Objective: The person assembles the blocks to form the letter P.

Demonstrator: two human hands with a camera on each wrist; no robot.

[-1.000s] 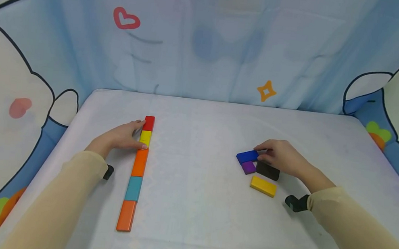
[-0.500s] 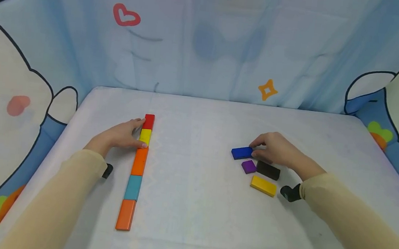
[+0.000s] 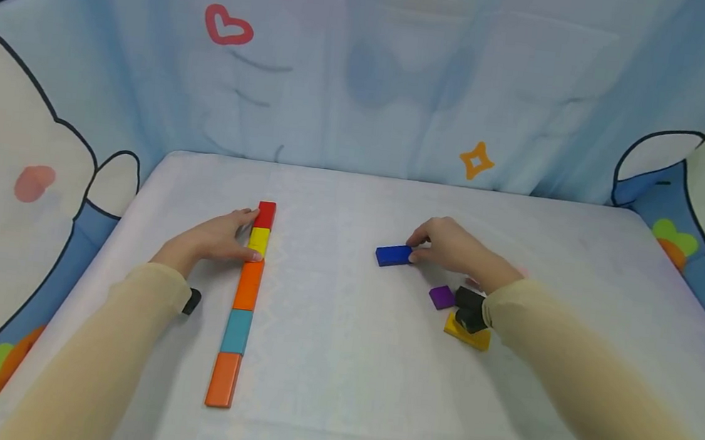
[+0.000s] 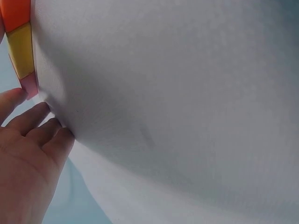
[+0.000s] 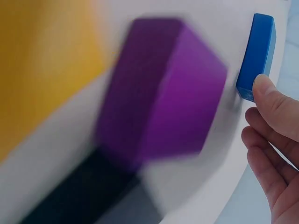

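Hands sit apart, right wrist camera partly hiding a yellow block.

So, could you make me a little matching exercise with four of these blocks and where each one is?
1. Blue block
2. Purple block
3. Red block
4. Teal block

A. Between two orange blocks
B. Pinched by the right fingers
C. At the far end of the row
D. Away from the row, not held

Pairs: 1-B, 2-D, 3-C, 4-A
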